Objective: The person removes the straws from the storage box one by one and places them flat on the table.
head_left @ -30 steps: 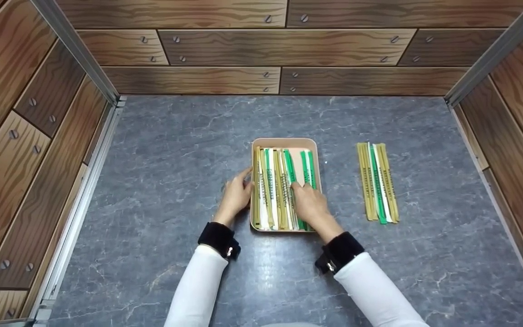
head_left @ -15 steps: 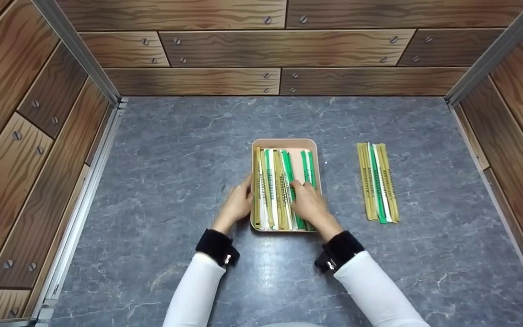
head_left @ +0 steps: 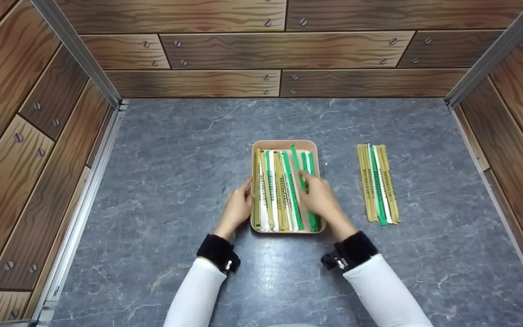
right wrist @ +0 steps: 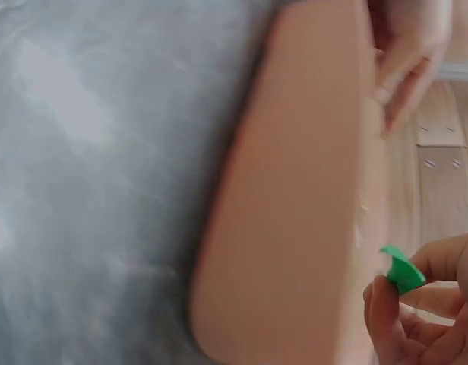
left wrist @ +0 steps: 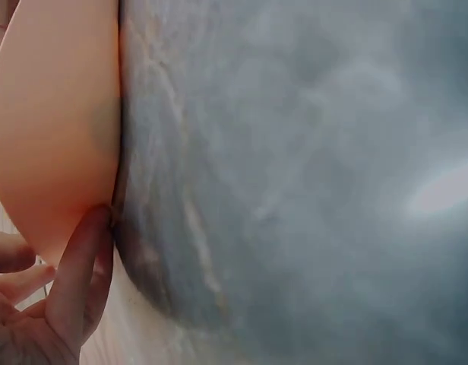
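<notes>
A shallow beige-pink tray [head_left: 298, 144] holds several long slim printed packets [head_left: 271, 190] in gold, white and green, lying lengthwise side by side. My left hand [head_left: 235, 208] grips the tray's left side, its fingertips at the outer wall [left wrist: 55, 137] in the left wrist view. My right hand [head_left: 323, 200] is over the tray's right part and pinches a green slim packet [head_left: 295, 154], tilted across the bare strip of tray floor. In the right wrist view its green end [right wrist: 403, 272] sticks out between thumb and finger; the hand covers much of the packet.
To the right of the tray, a flat row of several gold, green and white packets [head_left: 377, 184] lies on the grey marbled surface [head_left: 175, 150]. Wood-patterned panels [head_left: 284, 50] wall the back and both sides, with metal rails [head_left: 75, 218] at the edges.
My right hand has moved slightly right and now lifts a green packet away from its neighbours, its far end nearer the tray's back rim. My left hand stays at the tray's left side.
</notes>
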`<state>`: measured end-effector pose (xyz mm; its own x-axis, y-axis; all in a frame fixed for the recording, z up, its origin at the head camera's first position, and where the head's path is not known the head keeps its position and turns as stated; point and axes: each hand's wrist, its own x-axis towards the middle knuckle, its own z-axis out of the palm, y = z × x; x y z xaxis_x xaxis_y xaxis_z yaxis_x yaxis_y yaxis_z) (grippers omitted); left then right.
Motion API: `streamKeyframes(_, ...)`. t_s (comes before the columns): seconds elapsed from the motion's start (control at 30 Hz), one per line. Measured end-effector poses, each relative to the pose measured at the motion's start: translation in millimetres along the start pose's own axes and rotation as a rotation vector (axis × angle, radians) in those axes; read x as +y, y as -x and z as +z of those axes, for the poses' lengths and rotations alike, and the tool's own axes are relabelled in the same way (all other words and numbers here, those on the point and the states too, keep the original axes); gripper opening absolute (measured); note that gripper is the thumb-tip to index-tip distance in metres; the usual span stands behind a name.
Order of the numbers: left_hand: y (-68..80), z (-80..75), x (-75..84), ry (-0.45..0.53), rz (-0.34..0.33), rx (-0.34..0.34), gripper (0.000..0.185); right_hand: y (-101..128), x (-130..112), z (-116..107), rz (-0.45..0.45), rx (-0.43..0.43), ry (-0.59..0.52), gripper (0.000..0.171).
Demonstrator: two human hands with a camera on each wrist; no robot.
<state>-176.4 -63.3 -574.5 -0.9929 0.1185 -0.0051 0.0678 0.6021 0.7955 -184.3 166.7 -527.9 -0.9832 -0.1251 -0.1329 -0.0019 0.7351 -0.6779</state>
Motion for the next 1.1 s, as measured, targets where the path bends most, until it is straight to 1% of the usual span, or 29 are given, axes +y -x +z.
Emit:
streamKeyframes(0.1,-0.3,-1.6,1.6,0.008,-0.018,-0.016,0.055,4,4,-17,-0.021,0.059,-0.066,0.062)
streamKeyframes(0.13,-0.4,-2.1,1.8,0.013,-0.025,-0.021,0.056,5,8,-23,-0.031,0.082,-0.077,0.061)
streamKeyframes(0.23,-0.8,-3.1,2.1,0.018,-0.034,-0.031,0.056,10,22,-40,-0.026,0.142,-0.081,0.057)
streamKeyframes(0.4,-1.0,-3.9,1.8,0.031,-0.034,-0.033,0.056,16,53,-63,0.05,0.223,-0.039,0.05)
streamKeyframes(0.6,-1.5,-3.4,1.0,0.034,-0.032,-0.024,0.056,26,89,-83,0.141,0.325,0.038,0.043)
streamKeyframes(0.7,-1.5,-3.9,1.5,0.038,-0.037,-0.025,0.057,30,104,-90,0.202,0.346,0.088,0.041)
streamKeyframes(0.77,-1.6,-4.5,2.2,0.046,-0.045,-0.029,0.057,31,112,-94,0.256,0.339,0.099,0.042)
streamKeyframes(0.9,-1.5,-5.3,3.1,0.078,-0.059,-0.038,0.058,32,120,-100,0.383,0.304,0.094,0.044)
streamKeyframes(0.97,-1.2,-5.3,2.9,0.086,-0.056,-0.037,0.057,31,123,-101,0.436,0.281,0.09,0.045)
streamKeyframes(1.1,-0.9,-4.8,1.8,0.053,-0.026,-0.015,0.054,27,126,-103,0.505,0.241,0.083,0.044)
